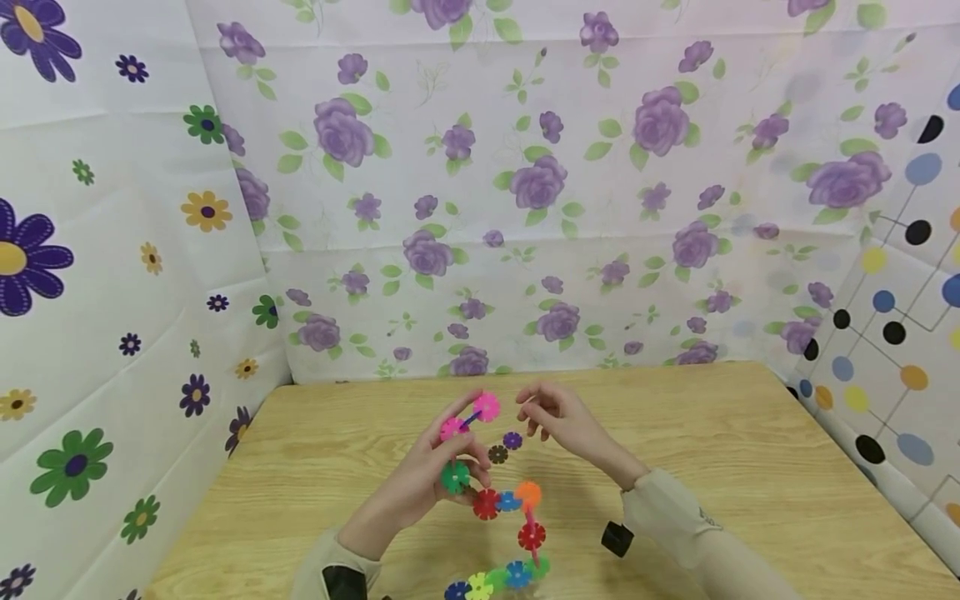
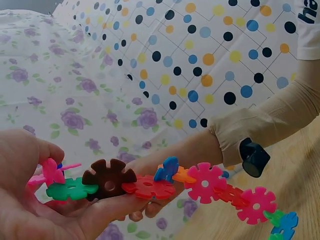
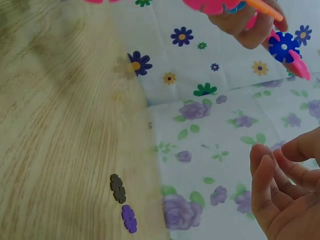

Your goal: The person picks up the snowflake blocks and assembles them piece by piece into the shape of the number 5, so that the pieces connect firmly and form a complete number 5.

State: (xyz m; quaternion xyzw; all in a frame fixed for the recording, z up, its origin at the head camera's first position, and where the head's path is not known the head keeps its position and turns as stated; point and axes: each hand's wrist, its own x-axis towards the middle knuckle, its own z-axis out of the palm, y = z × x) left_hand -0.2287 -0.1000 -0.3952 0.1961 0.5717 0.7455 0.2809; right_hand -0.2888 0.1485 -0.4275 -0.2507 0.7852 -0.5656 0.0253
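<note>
My left hand (image 1: 444, 467) holds a chain of notched plastic snowflake discs (image 1: 486, 504) joined edge to edge, in pink, blue, green, red, orange and yellow. In the left wrist view a brown disc (image 2: 109, 179) sits between green and red ones along the fingers. The chain's lower part hangs down toward the near side. My right hand (image 1: 558, 421) is raised to the right of the chain, apart from it. Its fingers (image 3: 264, 182) are loosely bent, and nothing shows between them. Below it, a loose purple disc (image 1: 512, 440) and a dark brown disc (image 1: 498, 454) lie on the table.
The wooden table (image 1: 690, 450) reaches back to a curtain with purple roses (image 1: 540, 183). A flower-print sheet (image 1: 112, 292) hangs at the left and a dotted sheet (image 1: 892, 375) at the right. A small black device (image 1: 617, 539) is by the right sleeve.
</note>
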